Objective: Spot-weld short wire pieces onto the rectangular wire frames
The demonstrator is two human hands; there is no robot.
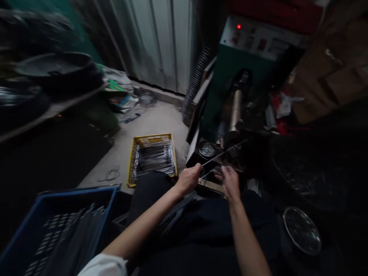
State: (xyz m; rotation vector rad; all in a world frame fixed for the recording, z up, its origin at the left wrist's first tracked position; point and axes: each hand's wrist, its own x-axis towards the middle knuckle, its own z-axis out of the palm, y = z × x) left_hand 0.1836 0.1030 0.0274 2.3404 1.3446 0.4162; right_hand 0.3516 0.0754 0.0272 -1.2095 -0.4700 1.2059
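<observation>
My left hand (189, 178) is closed round the near end of a thin metal rod (222, 153), which slants up and right toward the green machine (214, 88). Just right of it, my right hand (228, 179) is beside a second thin piece; blur and dim light hide whether its fingers grip anything. Beyond both hands, a round dish (207, 149) of small metal parts sits at the machine's base. On the floor to the left, a yellow crate (174, 155) holds many thin metal rods.
A blue crate (79, 193) with long dark pieces is at the lower left. Round pans (57, 67) rest on a shelf at the left. A round container (301, 231) is at the lower right, and cardboard boxes (345, 86) are at the upper right.
</observation>
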